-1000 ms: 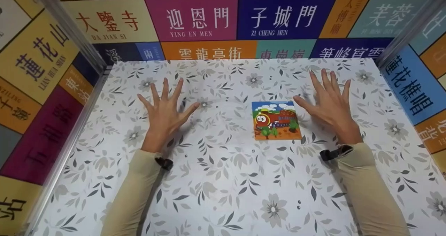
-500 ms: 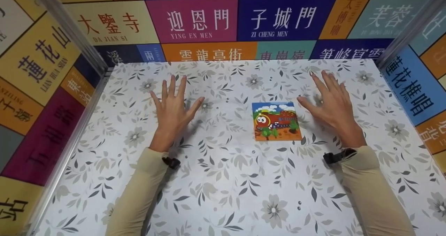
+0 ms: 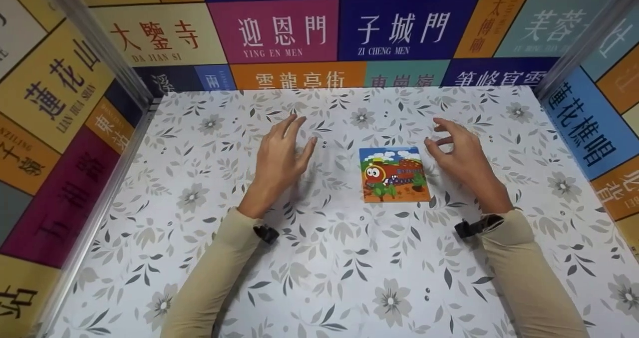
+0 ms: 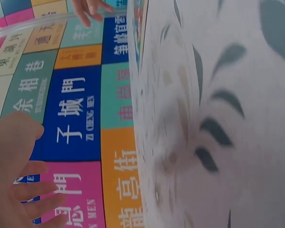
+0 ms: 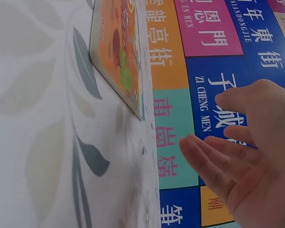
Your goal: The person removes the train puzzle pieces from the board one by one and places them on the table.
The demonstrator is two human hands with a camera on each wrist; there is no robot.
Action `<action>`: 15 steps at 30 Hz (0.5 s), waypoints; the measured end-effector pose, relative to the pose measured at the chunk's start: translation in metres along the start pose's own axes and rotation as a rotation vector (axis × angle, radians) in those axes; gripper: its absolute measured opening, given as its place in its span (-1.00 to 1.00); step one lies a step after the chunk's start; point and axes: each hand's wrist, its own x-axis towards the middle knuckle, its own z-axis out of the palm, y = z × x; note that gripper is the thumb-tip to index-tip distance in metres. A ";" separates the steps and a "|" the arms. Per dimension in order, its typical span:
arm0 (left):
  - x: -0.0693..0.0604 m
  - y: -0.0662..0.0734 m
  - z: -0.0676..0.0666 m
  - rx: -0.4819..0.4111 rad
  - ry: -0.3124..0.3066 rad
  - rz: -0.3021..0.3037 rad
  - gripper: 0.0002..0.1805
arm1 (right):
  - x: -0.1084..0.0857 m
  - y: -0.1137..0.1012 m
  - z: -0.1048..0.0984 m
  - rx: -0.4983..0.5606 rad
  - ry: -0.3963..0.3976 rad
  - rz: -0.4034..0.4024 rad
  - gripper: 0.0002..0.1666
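A small square picture board point(image 3: 393, 174) with a cartoon red train, blue sky and orange ground lies flat on the table. Seen from the right wrist, the board point(image 5: 118, 57) shows a thin pale edge. To its left, my left hand point(image 3: 280, 153) hovers over the cloth, fingers loosely bent and thumb apart, holding nothing. My right hand point(image 3: 464, 161) is just right of the board, its thumb near the upper right corner; in the right wrist view this hand point(image 5: 256, 156) has a gap between thumb and fingers and holds nothing.
The table point(image 3: 319, 268) is covered with a white cloth printed with grey leaves and flowers. Panels with coloured blocks of writing form a back wall point(image 3: 279, 31), a left wall point(image 3: 65, 88) and a right wall point(image 3: 584, 123). Dark wrist straps point(image 3: 267, 234) sit over beige sleeves.
My left hand has moved right, towards the board, and its spread fingers have drawn together. The right hand's fingers have bent inward from a spread pose. The board has stayed in place.
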 end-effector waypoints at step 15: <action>-0.008 0.055 0.040 -0.207 -0.306 0.067 -0.44 | -0.002 0.011 0.014 0.051 -0.242 0.164 -0.36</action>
